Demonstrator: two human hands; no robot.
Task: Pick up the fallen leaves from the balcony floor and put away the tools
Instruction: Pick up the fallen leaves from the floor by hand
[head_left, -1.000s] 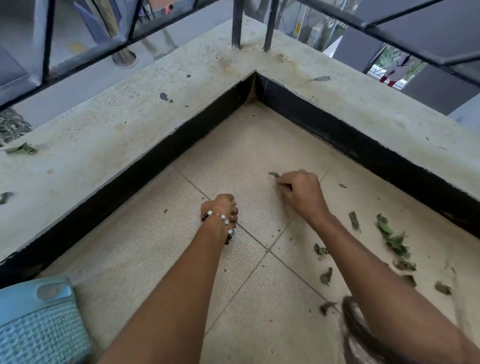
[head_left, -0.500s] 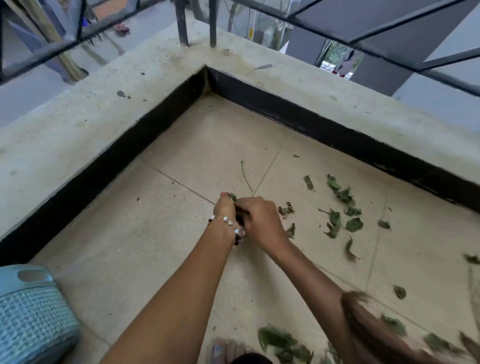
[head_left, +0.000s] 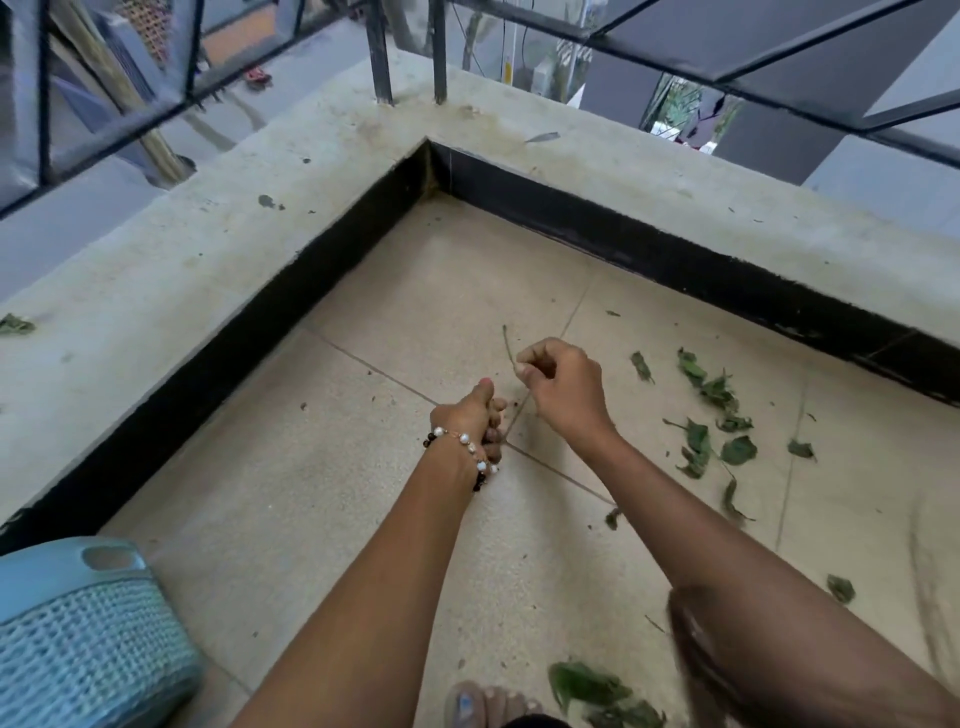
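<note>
Hands parted; right hand (head_left: 563, 387) grip pinches stem (head_left: 508, 347)

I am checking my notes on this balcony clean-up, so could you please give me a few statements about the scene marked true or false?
1. The right hand pinches a thin green stem. True.
2. The light blue woven plastic basket stands at the far corner. False: it is at the near left.
3. Loose green leaves lie on the beige floor tiles right of the hands. True.
4. The beaded bracelet is on the right wrist. False: it is on the left wrist.
5. The left hand lies flat and open. False: its fingers are curled.
</note>
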